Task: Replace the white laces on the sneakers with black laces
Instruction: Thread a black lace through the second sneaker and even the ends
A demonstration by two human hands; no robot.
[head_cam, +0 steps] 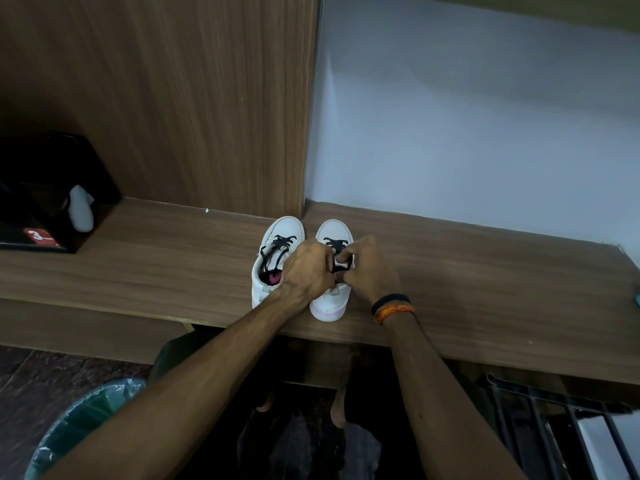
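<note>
Nearest the lens, two bare forearms reach up from 6 o'clock toward a pair of white sneakers on a wooden shelf (485, 289). Both shoes stand side by side, just apart, long axes running 6 to 12 o'clock, toes pointing to 12 at the back wall and heels toward the shelf's front edge. On the left sneaker (277, 258) a black lace (282, 245) is threaded, and its pink insole shows in the opening. At the right sneaker (332, 299) the left hand (306, 271) and right hand (369, 270) meet over the tongue, fingers curled and pinching a second black lace (335, 243); they hide most of the eyelets. Black and orange bands (393, 308) circle the right wrist. Well away at 9 o'clock sits a black box (52, 192) holding something white. A lined green bin (86, 427) stands on the floor at 7 o'clock, and a dark metal rack (554, 427) at 4 o'clock.
</note>
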